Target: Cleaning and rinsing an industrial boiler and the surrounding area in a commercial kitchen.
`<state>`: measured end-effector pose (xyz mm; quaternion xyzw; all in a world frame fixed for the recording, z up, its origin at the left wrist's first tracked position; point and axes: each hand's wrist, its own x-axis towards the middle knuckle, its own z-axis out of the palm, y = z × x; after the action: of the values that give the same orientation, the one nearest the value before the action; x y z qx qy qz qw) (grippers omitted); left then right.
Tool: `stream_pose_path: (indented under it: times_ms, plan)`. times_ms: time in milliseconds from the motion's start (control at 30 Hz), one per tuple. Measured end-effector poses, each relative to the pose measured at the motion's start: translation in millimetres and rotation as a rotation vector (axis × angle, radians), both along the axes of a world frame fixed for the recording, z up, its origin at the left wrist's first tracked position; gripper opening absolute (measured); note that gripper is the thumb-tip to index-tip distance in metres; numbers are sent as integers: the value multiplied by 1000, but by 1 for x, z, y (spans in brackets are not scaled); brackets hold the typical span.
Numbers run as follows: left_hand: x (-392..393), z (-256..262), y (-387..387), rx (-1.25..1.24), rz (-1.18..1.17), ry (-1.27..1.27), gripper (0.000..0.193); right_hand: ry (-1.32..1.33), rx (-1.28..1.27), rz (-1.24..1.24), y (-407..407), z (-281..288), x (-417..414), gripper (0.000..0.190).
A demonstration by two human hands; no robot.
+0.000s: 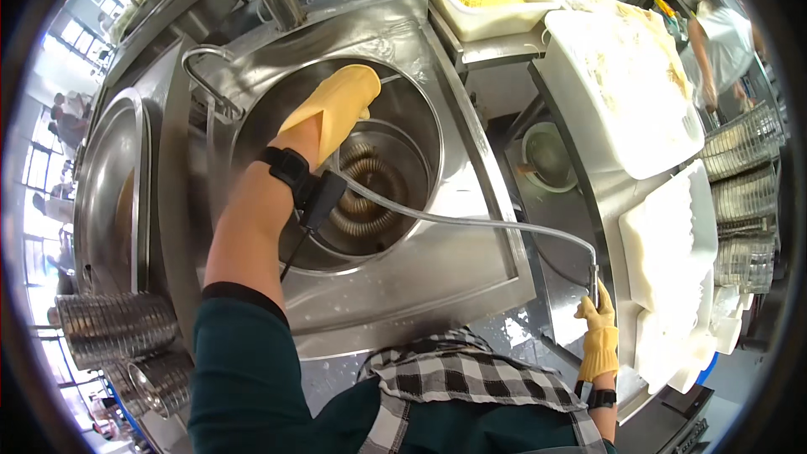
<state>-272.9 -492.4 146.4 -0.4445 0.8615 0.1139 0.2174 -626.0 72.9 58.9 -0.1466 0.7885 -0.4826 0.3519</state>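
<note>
My left hand (353, 98), in a yellow rubber glove, is over the round steel vat (438, 145); its fingers are mostly hidden, so its grip does not show. A thin light rod (391, 78) shows just beyond it. Inside the vat lies a coiled metal element (372, 195). A clear flexible hose (454, 219) runs from beneath my left forearm, across the vat's rim, to a metal pipe (593, 277) at the right. Around that pipe my right hand (597, 321), gloved in yellow too, is closed.
White tubs of noodles (476, 28) and pale, overexposed food (621, 113) line the right side. A bowl (550, 157) sits low between counters. A curved faucet (211, 79) and steel basin (135, 202) are left. Wire baskets (116, 328) stand lower left. A person (725, 44) stands upper right.
</note>
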Motion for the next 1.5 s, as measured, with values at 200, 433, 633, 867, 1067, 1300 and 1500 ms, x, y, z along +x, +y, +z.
stream_pose_path:
  times_ms: [200,433,633,867,1067,1300,1500]
  plan:
    - [31,17,110,145,-40,781,21,-121,-13,-12,4,-6,-17,54]
    - [-36,18,199,284,149,-96,45,-60,0,24,32,-29,-63,53]
    - [-8,-49,243,131,77,597,45,-158,-100,100,37,-26,-80,51]
    - [-22,-35,306,489,920,778,27,-126,-27,68,69,-54,-111,57]
    - [0,-59,362,473,1344,1060,25,-139,-2,21,73,-83,-141,63]
    - [45,-86,395,596,1980,1190,22,-123,-2,94,21,-43,-109,57]
    - [65,-62,431,587,2000,1369,15,-54,4,199,-1,-30,-99,53]
